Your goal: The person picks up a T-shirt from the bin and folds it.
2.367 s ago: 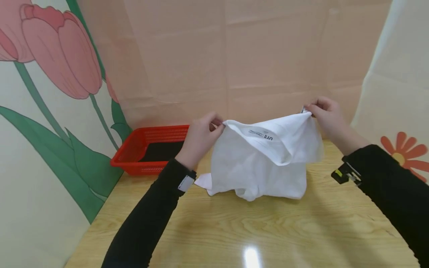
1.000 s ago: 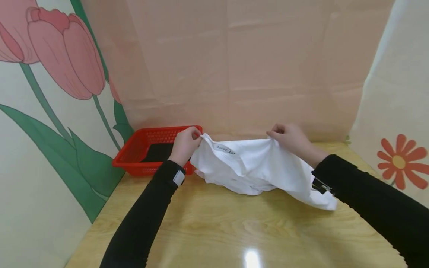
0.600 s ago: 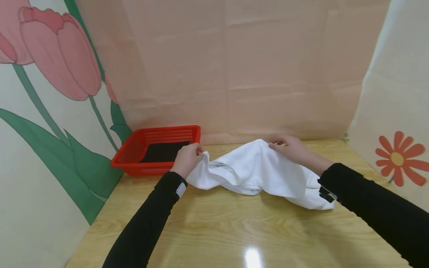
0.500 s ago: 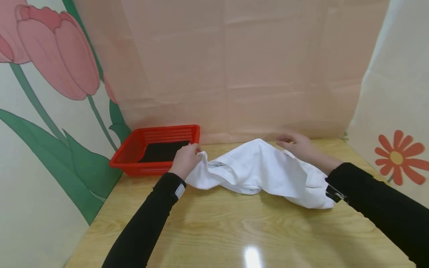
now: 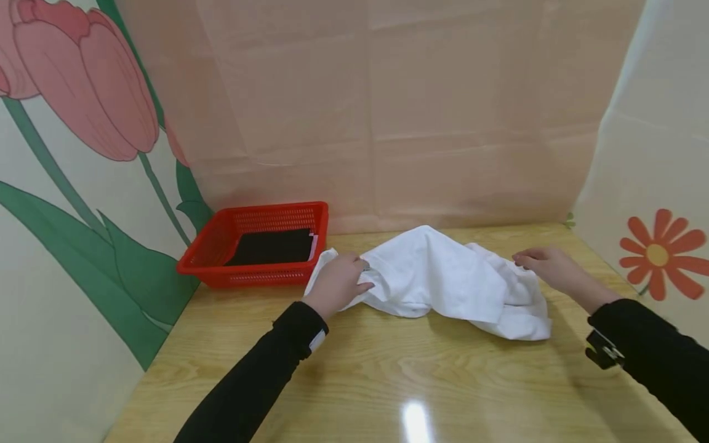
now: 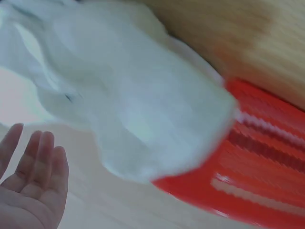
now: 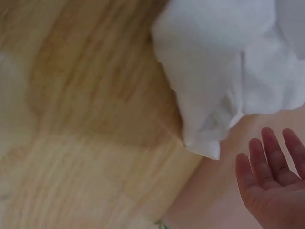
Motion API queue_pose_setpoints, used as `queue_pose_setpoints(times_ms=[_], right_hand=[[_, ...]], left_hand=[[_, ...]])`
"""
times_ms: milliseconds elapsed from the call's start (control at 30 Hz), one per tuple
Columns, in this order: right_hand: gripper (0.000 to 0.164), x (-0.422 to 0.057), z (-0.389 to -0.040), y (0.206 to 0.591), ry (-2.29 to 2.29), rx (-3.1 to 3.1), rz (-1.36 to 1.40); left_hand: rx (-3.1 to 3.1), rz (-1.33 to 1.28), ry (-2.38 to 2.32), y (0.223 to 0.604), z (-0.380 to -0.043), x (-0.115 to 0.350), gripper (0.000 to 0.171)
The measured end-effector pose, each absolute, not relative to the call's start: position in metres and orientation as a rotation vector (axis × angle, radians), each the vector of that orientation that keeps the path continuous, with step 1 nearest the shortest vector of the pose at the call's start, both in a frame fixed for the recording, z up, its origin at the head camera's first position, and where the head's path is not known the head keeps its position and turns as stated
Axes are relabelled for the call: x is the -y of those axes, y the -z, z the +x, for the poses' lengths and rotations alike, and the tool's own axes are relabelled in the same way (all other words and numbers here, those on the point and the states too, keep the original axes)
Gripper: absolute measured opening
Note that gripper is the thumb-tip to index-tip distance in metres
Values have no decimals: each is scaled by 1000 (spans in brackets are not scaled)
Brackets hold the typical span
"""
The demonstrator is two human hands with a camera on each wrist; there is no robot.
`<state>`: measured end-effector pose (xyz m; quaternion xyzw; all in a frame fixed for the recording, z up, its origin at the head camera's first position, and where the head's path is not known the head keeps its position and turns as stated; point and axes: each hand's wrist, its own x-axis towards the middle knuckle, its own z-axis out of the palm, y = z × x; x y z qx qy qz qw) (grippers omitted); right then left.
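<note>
A crumpled white T-shirt [image 5: 460, 280] lies on the wooden table, its middle raised in a peak and its right end folded over itself. My left hand [image 5: 339, 284] is over the shirt's left end, by the collar; the left wrist view shows that hand [image 6: 35, 186] with fingers extended and nothing in them, beside the white cloth [image 6: 143, 95]. At the shirt's right end hovers my right hand [image 5: 551, 269]. In the right wrist view its fingers [image 7: 274, 155] are loosely spread, apart from the cloth [image 7: 209, 71].
A red plastic basket [image 5: 252, 278] stands at the back left, close to the shirt's left end. Folded black cloth [image 5: 271, 247] lies inside it, with a pink edge showing. A peach backdrop [image 5: 388, 123] closes off the table's [image 5: 354, 381] far side.
The shirt was held up by both hands, then lowered onto the table. Both hands have let go; the right moved off to the right, the left shifted rightward over the collar.
</note>
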<state>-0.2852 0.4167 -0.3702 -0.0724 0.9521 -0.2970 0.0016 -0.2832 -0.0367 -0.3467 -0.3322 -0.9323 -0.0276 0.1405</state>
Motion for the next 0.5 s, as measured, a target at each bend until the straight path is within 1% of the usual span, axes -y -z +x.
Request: queue_pose_setpoints(times_ms=[100, 233, 367, 500], right_hand=[[54, -414, -288, 378, 963, -2976, -211], [59, -403, -296, 382, 981, -2967, -177], [67, -396, -304, 381, 960, -2945, -102], [70, -393, -306, 382, 980, -2915, -53]], left_hand=[[2662, -1068, -54, 352, -279, 18, 42], [2532, -1185, -262, 357, -275, -7, 40], [2326, -1216, -447, 373, -278, -25, 41], [2253, -1175, -494, 389, -283, -33, 18]])
